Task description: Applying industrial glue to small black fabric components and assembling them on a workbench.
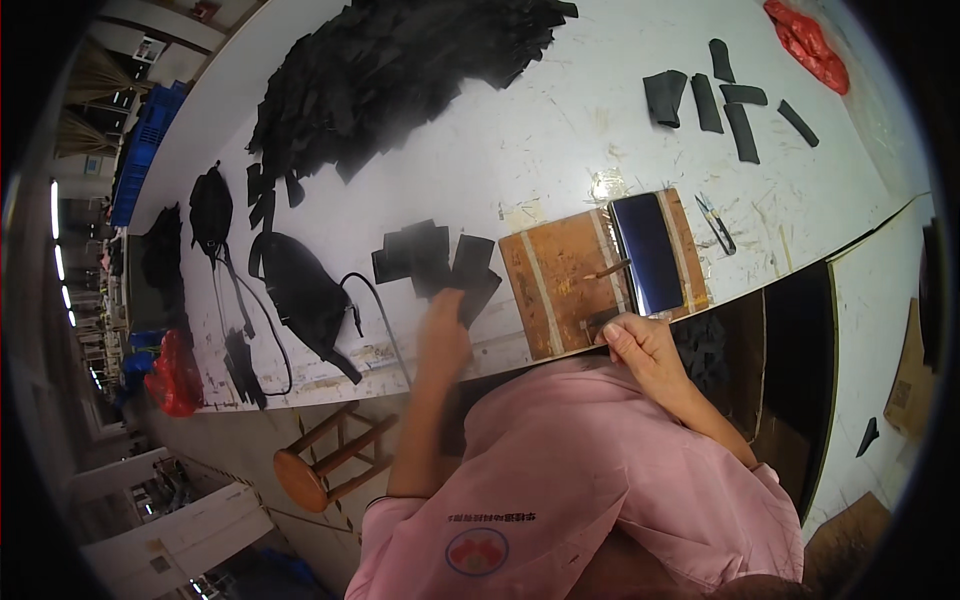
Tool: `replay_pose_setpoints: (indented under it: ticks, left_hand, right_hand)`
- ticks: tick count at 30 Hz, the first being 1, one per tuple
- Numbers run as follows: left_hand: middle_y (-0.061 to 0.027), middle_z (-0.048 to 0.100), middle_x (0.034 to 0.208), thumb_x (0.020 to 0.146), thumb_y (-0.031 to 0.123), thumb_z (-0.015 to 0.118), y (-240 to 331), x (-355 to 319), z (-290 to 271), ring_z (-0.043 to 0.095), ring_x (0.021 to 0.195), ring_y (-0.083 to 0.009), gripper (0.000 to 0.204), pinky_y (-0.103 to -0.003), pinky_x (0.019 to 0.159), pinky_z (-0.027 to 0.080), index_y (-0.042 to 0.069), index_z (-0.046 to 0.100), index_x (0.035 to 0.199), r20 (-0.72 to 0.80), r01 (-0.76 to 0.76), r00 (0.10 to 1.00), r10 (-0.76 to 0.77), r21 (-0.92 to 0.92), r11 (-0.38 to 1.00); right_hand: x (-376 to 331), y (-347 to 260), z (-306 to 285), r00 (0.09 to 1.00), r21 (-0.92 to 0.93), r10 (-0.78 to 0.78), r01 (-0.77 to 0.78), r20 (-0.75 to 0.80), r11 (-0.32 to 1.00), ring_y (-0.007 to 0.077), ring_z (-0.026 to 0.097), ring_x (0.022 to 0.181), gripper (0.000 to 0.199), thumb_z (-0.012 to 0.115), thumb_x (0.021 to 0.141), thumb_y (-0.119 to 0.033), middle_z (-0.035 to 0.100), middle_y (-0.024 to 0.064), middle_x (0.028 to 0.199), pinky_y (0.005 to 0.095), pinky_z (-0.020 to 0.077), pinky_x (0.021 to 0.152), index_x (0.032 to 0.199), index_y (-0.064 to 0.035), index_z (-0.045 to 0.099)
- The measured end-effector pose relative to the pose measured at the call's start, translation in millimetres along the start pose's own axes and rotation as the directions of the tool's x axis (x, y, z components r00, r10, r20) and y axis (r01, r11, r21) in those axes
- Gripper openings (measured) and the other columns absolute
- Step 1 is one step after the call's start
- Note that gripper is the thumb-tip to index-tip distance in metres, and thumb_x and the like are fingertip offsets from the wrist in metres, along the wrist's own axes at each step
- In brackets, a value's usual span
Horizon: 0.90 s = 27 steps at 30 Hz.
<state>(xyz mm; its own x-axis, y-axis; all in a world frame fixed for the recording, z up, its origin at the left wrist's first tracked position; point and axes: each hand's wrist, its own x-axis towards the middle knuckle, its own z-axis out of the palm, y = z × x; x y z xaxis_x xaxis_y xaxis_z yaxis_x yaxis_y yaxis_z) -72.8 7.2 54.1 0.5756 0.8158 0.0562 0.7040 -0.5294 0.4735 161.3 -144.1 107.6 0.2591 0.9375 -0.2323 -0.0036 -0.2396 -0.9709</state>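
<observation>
My left hand [445,325], smeared by motion, is at the near edge of a loose group of black fabric pieces [430,255] on the table; its fingers cannot be made out. My right hand [645,350] is closed, thumb against forefinger, at the front edge of a brown wooden board [550,290]. A small black fabric piece [601,319] shows at its fingertips, partly hidden. Across the board lie a dark-screened phone [648,252] and a brown pencil-like stick [606,270]. Thread snips [717,228] rest just right of the board.
A large heap of black fabric pieces [380,80] covers the far table. Black bags with straps [300,290] lie left. Several folded black strips [740,130] and a red plastic bag [808,45] are far right. A wooden stool [305,480] stands below the table's front edge.
</observation>
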Motion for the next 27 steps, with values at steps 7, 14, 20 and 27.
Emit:
replay_pose_setpoints:
  ticks: [7,14,20,27]
  left_hand:
    - [-0.0147,0.055,0.101,0.068,-0.002,0.058,-6,0,6,0.055,0.085,-0.0346,0.028,-0.038,0.071,0.046,0.001,0.053,0.095,-0.025,-0.021,0.999,0.022,0.051,0.998]
    - [-0.0138,0.059,0.094,0.068,-0.001,0.059,-13,-3,17,0.058,0.076,-0.0314,0.022,-0.037,0.066,0.047,0.001,0.055,0.089,-0.056,-0.111,0.991,0.124,0.193,0.975]
    - [-0.0141,0.059,0.095,0.068,-0.001,0.059,-11,-4,16,0.059,0.074,-0.032,0.022,-0.038,0.065,0.047,0.0,0.054,0.089,-0.063,-0.113,0.99,0.128,0.202,0.973]
    - [-0.0162,0.059,0.093,0.069,0.001,0.059,-3,0,12,0.058,0.074,-0.034,0.021,-0.04,0.064,0.047,0.0,0.052,0.089,0.026,-0.022,0.999,0.018,0.154,0.988]
  right_hand:
    - [6,-6,5,0.996,-0.24,-0.042,0.061,0.085,0.969,0.0289,0.05,0.056,0.028,0.048,0.087,-0.021,0.051,0.0147,0.063,0.0348,0.0385,0.054,0.076,0.004,0.054]
    - [6,6,10,0.989,-0.311,-0.085,0.12,0.123,0.943,0.0305,0.05,0.058,0.029,0.048,0.087,-0.022,0.051,0.0153,0.064,0.0361,0.0382,0.054,0.074,0.0039,0.053]
    - [7,2,10,0.987,-0.311,-0.023,0.072,0.158,0.948,0.0297,0.051,0.059,0.03,0.049,0.087,-0.023,0.052,0.0157,0.064,0.0362,0.0393,0.056,0.074,0.0043,0.054]
    - [7,3,11,0.983,-0.296,0.015,0.04,0.181,0.954,0.029,0.053,0.059,0.029,0.05,0.086,-0.022,0.054,0.0164,0.064,0.0358,0.0403,0.055,0.078,0.0049,0.055]
